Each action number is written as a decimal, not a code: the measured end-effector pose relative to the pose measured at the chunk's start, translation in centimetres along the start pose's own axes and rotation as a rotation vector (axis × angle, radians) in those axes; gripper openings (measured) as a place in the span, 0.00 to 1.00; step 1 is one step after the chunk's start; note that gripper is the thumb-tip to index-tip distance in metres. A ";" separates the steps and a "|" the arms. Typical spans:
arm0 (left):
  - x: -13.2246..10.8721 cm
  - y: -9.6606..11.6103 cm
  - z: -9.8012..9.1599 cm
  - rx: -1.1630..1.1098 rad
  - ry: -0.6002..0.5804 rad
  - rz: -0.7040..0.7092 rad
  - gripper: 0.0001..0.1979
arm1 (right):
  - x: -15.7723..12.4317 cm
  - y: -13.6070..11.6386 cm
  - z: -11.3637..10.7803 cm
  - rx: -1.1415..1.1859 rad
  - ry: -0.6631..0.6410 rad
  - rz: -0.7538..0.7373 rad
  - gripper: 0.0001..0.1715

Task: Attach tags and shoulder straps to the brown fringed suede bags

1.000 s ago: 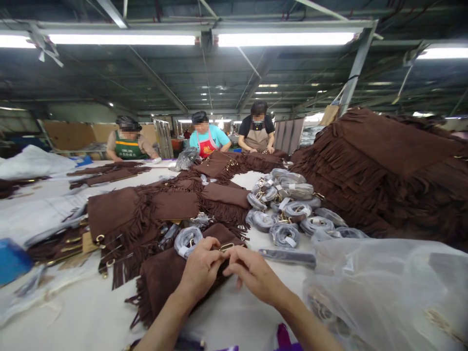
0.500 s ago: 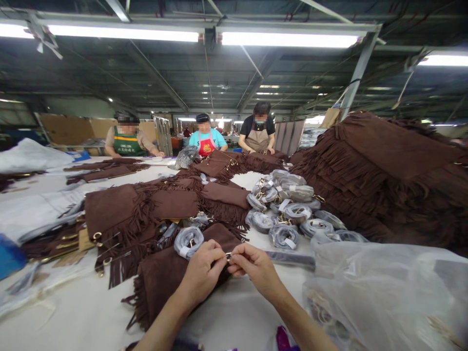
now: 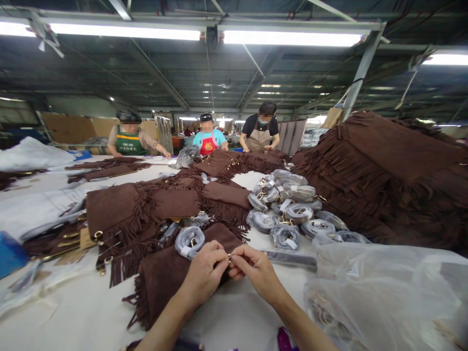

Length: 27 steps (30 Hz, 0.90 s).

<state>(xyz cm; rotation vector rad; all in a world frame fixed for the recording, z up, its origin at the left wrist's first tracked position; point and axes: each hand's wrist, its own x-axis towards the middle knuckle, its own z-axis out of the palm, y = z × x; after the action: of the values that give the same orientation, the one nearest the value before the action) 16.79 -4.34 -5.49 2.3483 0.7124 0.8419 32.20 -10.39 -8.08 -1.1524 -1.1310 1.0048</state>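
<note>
Long pale table (image 3: 91, 302), crowded. At the near side the worker's left hand (image 3: 207, 265) and right hand (image 3: 254, 265) almost meet — each pinching a small gold fitting (image 3: 229, 258) between thumb and fingers (too small to say what kind). It sits just over the right edge of a dark brown fringed bag (image 3: 161, 280), which lies flat on the table, left of centre. One plastic-wrapped coil (image 3: 190, 242) lies on that bag, by the left hand. More coiled straps (image 3: 287, 214) are heaped beyond the right hand; a clear plastic bag (image 3: 383, 287) sprawls nearest the right forearm.

Far right: big brown fringed stack (image 3: 395, 151), layered high. Across the table, three co-workers — green apron (image 3: 129, 145), red apron (image 3: 208, 145), brown apron (image 3: 258, 139). Overhead: dark metal roof (image 3: 226, 73), bright tube lights (image 3: 292, 38).
</note>
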 end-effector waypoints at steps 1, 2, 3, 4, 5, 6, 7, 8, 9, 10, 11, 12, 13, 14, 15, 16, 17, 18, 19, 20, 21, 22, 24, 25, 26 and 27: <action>0.0 0.0 0.0 0.005 -0.001 0.001 0.15 | 0.0 0.1 0.0 0.004 -0.005 0.003 0.27; 0.0 0.0 0.0 0.008 -0.001 0.001 0.15 | 0.0 0.2 0.1 0.006 -0.008 0.004 0.27; 0.0 0.0 0.0 0.010 -0.001 0.002 0.15 | 0.0 0.3 0.1 0.006 -0.010 0.003 0.27; 0.0 0.1 0.0 0.012 0.000 0.003 0.15 | 0.0 0.4 0.1 0.001 -0.013 0.001 0.27; 0.0 0.1 0.0 0.014 0.001 0.004 0.15 | 0.0 0.4 0.1 -0.008 -0.018 -0.004 0.26; -0.1 0.1 0.0 0.020 0.003 0.005 0.15 | 0.0 0.5 0.1 -0.022 -0.023 -0.011 0.26; -0.1 0.1 0.0 0.029 0.005 0.007 0.15 | 0.0 0.5 0.1 -0.044 -0.029 -0.022 0.25; -0.1 0.1 0.1 0.044 0.006 0.014 0.16 | 0.0 0.5 0.1 -0.079 -0.035 -0.041 0.23; -0.1 0.1 0.1 0.061 0.008 0.025 0.16 | -0.1 0.4 0.1 -0.131 -0.040 -0.069 0.21; -0.1 0.0 0.2 0.082 0.010 0.041 0.16 | -0.1 0.4 0.0 -0.198 -0.042 -0.109 0.18; -0.1 0.0 0.3 0.105 0.016 0.059 0.16 | -0.1 0.3 0.0 -0.276 -0.044 -0.157 0.16; -0.1 -0.1 0.4 0.130 0.024 0.075 0.16 | -0.2 0.2 0.0 -0.359 -0.043 -0.211 0.14; -0.1 -0.2 0.5 0.157 0.031 0.088 0.17 | -0.2 0.2 0.0 -0.443 -0.043 -0.264 0.13; -0.1 -0.3 0.7 0.186 0.038 0.098 0.17 | -0.3 0.1 0.0 -0.524 -0.041 -0.315 0.13; -0.1 -0.4 0.8 0.216 0.043 0.105 0.17 | -0.3 0.1 0.0 -0.599 -0.040 -0.358 0.13; -0.1 -0.5 0.9 0.247 0.044 0.112 0.17 | -0.4 0.1 -0.1 -0.667 -0.042 -0.392 0.14; -0.1 -0.6 1.0 0.281 0.039 0.119 0.17 | -0.4 0.1 -0.1 -0.723 -0.049 -0.416 0.14; -0.1 -0.7 1.1 0.316 0.027 0.131 0.16 | -0.4 0.1 -0.2 -0.762 -0.062 -0.432 0.14; -0.2 -0.8 1.2 0.352 0.011 0.144 0.16 | -0.5 0.2 -0.3 -0.777 -0.082 -0.435 0.14; -0.2 -0.9 1.2 0.388 -0.010 0.159 0.16 | -0.5 0.2 -0.4 -0.768 -0.103 -0.425 0.14; -0.2 -0.9 1.2 0.425 -0.032 0.173 0.16 | -0.5 0.2 -0.6 -0.742 -0.129 -0.403 0.14; -0.2 -0.9 1.3 0.462 -0.052 0.185 0.15 | -0.5 0.2 -0.7 -0.712 -0.153 -0.374 0.14; -0.3 -0.9 1.4 0.535 -0.095 0.204 0.14 | -0.4 0.2 -1.0 -0.682 -0.190 -0.326 0.13; -0.3 -0.9 1.5 0.568 -0.116 0.210 0.14 | -0.4 0.3 -1.0 -0.692 -0.200 -0.316 0.13; -0.3 -0.8 1.5 0.595 -0.138 0.215 0.13 | -0.4 0.3 -1.1 -0.710 -0.206 -0.315 0.13; -0.3 -0.7 1.5 0.615 -0.159 0.217 0.12 | -0.4 0.3 -1.1 -0.728 -0.212 -0.318 0.13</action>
<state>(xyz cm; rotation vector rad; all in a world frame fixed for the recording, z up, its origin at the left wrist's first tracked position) 17.44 -4.52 -7.07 3.0458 0.7316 0.5601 33.17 -10.88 -8.45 -1.3788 -1.8738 0.4715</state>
